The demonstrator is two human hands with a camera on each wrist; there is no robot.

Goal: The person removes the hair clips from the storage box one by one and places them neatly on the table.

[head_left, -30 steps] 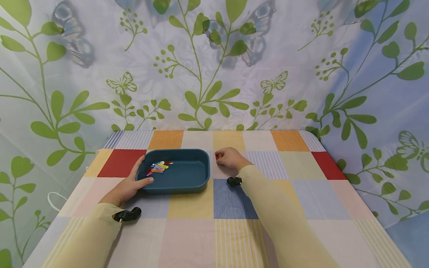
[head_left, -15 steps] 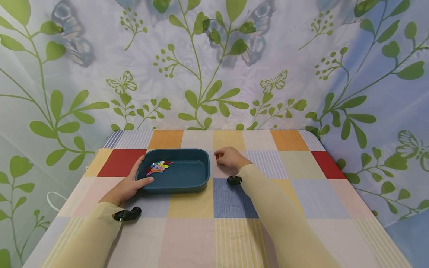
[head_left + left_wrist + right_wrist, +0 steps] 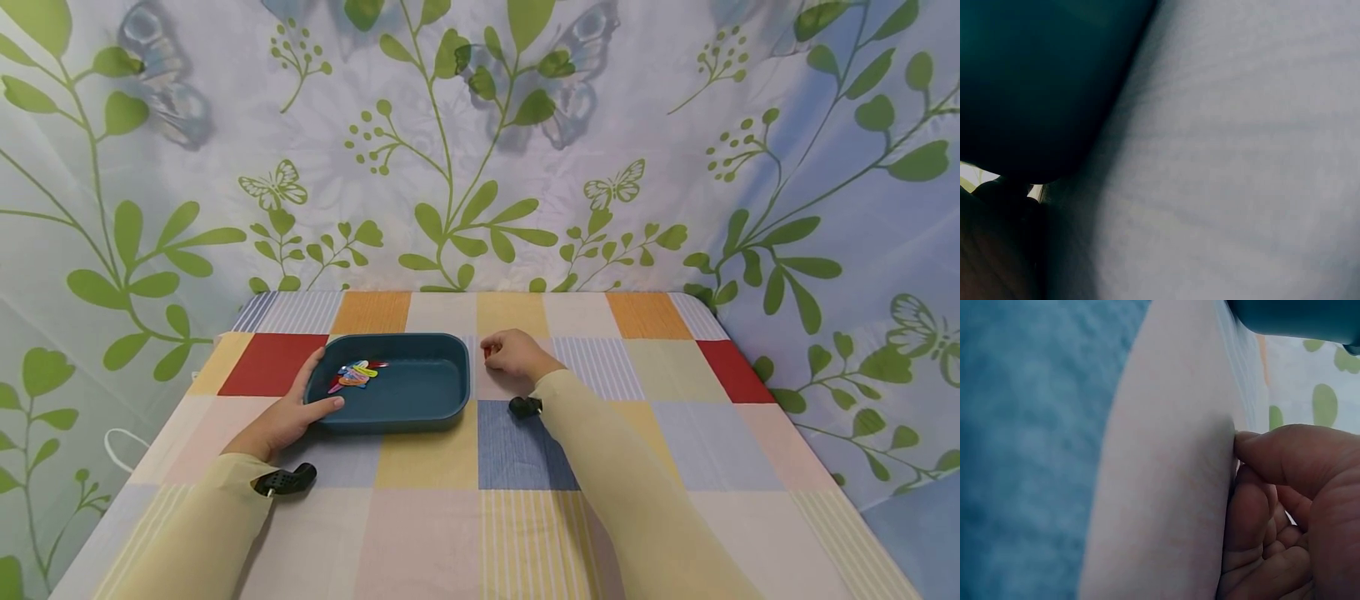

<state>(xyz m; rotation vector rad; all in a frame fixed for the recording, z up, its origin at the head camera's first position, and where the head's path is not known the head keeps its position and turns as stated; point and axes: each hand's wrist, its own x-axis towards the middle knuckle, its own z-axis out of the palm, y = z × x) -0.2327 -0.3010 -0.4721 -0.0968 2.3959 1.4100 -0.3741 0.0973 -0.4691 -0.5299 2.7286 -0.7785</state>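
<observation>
A dark teal rectangular tray (image 3: 405, 421) stands on the table, left of the middle. Several colourful snap hair clips (image 3: 354, 375) lie in a small heap at its left end. My left hand (image 3: 281, 421) grips the tray's left end, thumb over the near rim and fingers along the outer side. In the left wrist view the tray's wall (image 3: 1041, 81) fills the upper left. Just right of the tray, my right hand (image 3: 513, 354) pinches a small red hair clip (image 3: 486, 352) down at the cloth. Its fingers mostly hide the clip in the right wrist view.
A patchwork tablecloth (image 3: 427, 533) covers the table. Behind it hangs a curtain (image 3: 487, 150) with green leaves and butterflies. A white cable (image 3: 120, 450) loops beside the table's left edge. Each wrist carries a small black camera (image 3: 288, 481).
</observation>
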